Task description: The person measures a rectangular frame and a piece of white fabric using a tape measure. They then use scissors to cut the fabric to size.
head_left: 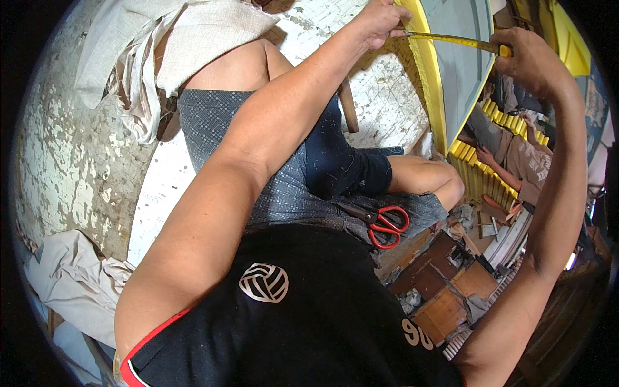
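The left hand point(380, 22) is closed in a pinch on the free end of a yellow tape measure point(451, 40), pressed against the near edge of a yellow foam slab point(427, 71). The right hand point(532, 61) is closed around the tape's case, of which only a yellow sliver is seen at the fingers. Between the two hands the blade is stretched taut across the grey fabric panel point(461, 77) that covers the slab's face.

The blade is judged to be light, thin and springy: stiff along its length while under tension, but liable to buckle or snap back if the end is let go, so it is best held at the end hook and at the case, as it is now. The foam is judged soft and light, yielding under pressure, so the end is better laid on it than pushed in.

Further out, red-handled scissors point(385, 227) are seen lying on the person's lap, well apart from both hands. Pale cloth point(161, 45) is heaped on the worn white floor point(77, 161) to the left. Another person point(516, 158) is seated beyond the slab beside a stack of yellow foam strips point(474, 171).
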Demonstrator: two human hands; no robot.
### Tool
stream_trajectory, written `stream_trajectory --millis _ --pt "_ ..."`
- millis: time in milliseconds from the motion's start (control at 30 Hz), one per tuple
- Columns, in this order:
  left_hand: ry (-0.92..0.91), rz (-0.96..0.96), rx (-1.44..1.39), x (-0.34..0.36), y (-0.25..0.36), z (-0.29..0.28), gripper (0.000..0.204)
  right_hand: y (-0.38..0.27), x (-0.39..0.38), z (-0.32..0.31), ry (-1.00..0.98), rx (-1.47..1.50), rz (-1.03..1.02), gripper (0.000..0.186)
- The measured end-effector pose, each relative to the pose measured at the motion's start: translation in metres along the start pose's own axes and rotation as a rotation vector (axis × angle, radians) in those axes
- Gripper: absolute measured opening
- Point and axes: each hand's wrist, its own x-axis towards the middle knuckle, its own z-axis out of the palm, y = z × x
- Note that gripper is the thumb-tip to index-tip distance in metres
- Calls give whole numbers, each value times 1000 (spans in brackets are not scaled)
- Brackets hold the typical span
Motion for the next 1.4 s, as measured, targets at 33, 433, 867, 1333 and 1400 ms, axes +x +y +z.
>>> stream_trajectory --millis 33,433,867,1333,1400 --pt "6 -1 -1 -1 0 1 31 3 -2 3 36 -15 -11 44" --pt "72 143 23 14 -16 -1 28 -13 -17 29 97 138 -152 35" --pt "510 -190 237 -17 -1 -16 31 -69 -113 240 142 1543 73 42" --pt "571 -93 2028 -223 230 -77 47 -157 -101 277 334 2686 192 41" --pt "544 -249 2002 -232 233 -48 41 -161 -103 273 370 2650 183 40"
